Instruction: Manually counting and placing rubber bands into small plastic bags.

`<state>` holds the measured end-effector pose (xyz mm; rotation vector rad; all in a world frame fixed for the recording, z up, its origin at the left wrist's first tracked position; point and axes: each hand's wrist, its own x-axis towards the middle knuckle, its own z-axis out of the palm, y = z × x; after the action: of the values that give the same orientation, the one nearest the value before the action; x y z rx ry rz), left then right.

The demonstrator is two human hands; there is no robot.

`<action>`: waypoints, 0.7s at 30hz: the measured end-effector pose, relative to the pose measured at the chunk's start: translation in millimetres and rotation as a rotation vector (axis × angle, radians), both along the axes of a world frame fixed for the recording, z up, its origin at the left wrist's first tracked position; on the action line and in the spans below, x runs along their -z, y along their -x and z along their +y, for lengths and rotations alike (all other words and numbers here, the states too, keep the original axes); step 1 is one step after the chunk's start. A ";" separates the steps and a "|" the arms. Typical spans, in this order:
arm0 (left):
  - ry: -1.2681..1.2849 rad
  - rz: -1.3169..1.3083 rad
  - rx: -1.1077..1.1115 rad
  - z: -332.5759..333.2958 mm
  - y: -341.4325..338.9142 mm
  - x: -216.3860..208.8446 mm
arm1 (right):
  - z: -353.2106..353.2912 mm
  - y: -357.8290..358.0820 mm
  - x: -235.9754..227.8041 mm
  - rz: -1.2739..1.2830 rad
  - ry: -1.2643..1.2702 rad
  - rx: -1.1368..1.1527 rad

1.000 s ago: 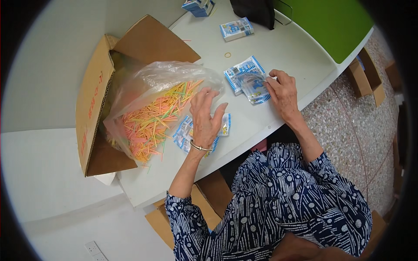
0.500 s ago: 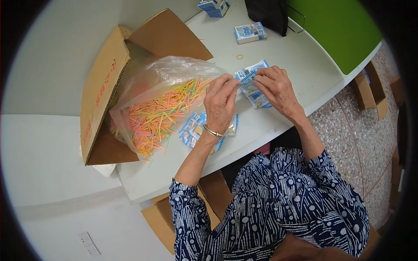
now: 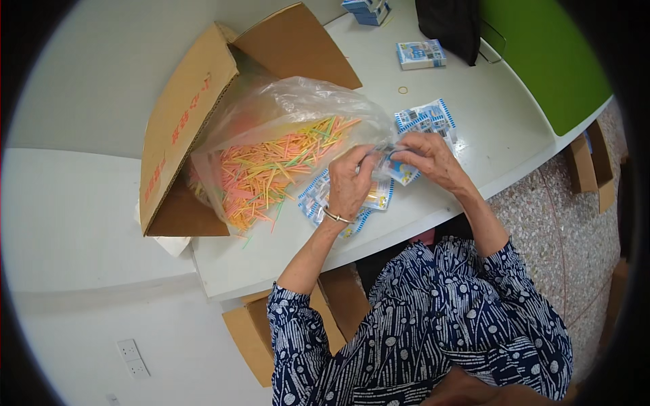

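Both hands are closed at the top of a small blue-and-white plastic packet (image 3: 405,173), which hangs below the fingers over the table. My left hand (image 3: 351,184), with a bracelet at its wrist, pinches the left end of its edge. The right end is gripped by my right hand (image 3: 433,160), thumb and fingers pressed together. Just beyond the right hand lies a pile of similar packets (image 3: 428,116). More packets (image 3: 313,197) lie under and beside my left wrist. Left of them, a clear plastic bag (image 3: 291,95) holds many thin pink, yellow and green sticks (image 3: 271,166).
An open cardboard box (image 3: 193,115) lies tipped around the bag. Farther back are a bundle of packets (image 3: 420,54), a rubber band (image 3: 403,90), stacked packets (image 3: 365,12) and a black bag (image 3: 450,27). Cartons (image 3: 254,335) stand below the white table's (image 3: 237,271) near edge.
Both hands have drawn nearer to me, away from the far packet pile, which now shows more fully. The packet between them hangs lower. The whole view has shifted slightly.
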<state>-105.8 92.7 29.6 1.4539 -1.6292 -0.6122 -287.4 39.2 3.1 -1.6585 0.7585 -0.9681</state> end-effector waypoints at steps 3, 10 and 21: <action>-0.045 -0.026 -0.034 12.2 -12.2 4.4 | 6.1 -6.9 -2.0 0.085 -0.035 -0.102; -0.217 -0.166 0.004 14.6 -30.5 -2.8 | 7.6 -18.1 7.2 0.138 0.217 -0.108; -0.143 -1.205 0.101 -78.2 -156.7 15.6 | 11.8 -8.4 -2.2 0.140 0.072 -0.079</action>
<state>50.9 14.5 13.9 2.0178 -2.5837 0.2116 -279.0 51.0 5.2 -1.8207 0.7522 -0.8388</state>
